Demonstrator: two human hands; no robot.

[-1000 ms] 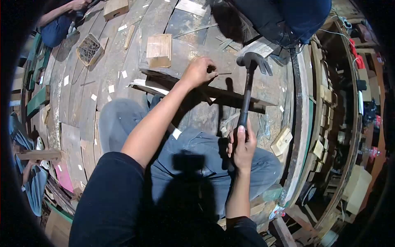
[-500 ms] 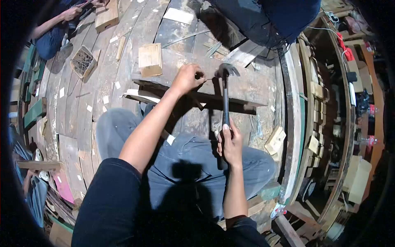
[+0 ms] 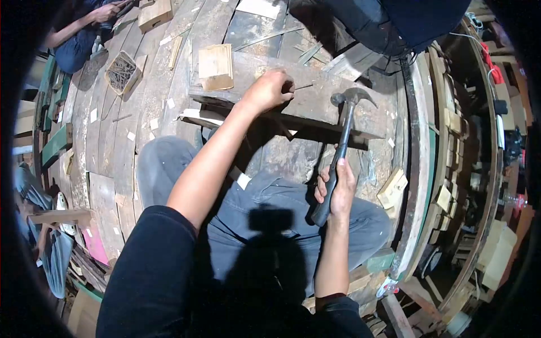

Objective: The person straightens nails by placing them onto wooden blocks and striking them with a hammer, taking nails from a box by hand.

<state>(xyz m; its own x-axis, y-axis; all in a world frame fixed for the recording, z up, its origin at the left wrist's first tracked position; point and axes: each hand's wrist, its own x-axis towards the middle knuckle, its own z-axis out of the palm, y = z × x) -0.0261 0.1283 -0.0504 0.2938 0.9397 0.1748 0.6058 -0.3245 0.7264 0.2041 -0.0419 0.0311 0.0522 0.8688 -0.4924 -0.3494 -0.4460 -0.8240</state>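
My left hand point(image 3: 269, 92) is closed in a pinch on a nail point(image 3: 304, 87), whose thin shank sticks out to the right over a thick wooden beam point(image 3: 321, 107). In my right hand point(image 3: 341, 188) is a claw hammer point(image 3: 345, 129), gripped low on its black handle. The hammer's head lies over the right part of the beam, claw pointing right, apart from the nail. A stack of thin wooden pieces point(image 3: 216, 67) rests on the beam's left end, just left of my left hand.
An open container of nails point(image 3: 122, 73) stands on the plank floor at the left. Another person's hand point(image 3: 107, 12) works at the upper left, near a wooden block point(image 3: 155, 16). A small wood block point(image 3: 393, 188) lies by my right knee. Slatted shelving point(image 3: 451, 146) lines the right side.
The hammer has shifted right, away from the nail, and tilted. My left hand still pinches the nail, which now shows more clearly. The whole view has shifted slightly.
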